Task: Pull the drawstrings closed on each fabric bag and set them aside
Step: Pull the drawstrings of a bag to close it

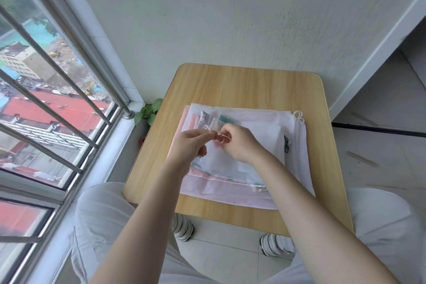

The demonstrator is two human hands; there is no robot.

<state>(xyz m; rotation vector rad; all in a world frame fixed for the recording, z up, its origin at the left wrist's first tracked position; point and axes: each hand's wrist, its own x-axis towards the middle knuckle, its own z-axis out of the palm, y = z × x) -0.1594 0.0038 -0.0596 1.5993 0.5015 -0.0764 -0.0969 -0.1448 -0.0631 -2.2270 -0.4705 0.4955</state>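
Note:
A flat stack of several white and pale pink fabric bags (260, 122) lies on a small wooden table (230, 85). Above the stack a small white bag (221, 159) hangs between my hands. My left hand (191, 143) pinches its thin white drawstring (208, 128) at the bag's top. My right hand (239, 143) pinches the other end of the string, fingers curled, close to the left hand. Looped cords (299, 116) of the bigger bags stick out at the stack's right edge.
A barred window (57, 99) runs along the left, with a small green plant (148, 110) on the floor by the table's left edge. A white wall stands behind the table. My knees and striped shoes (184, 228) are below the near edge.

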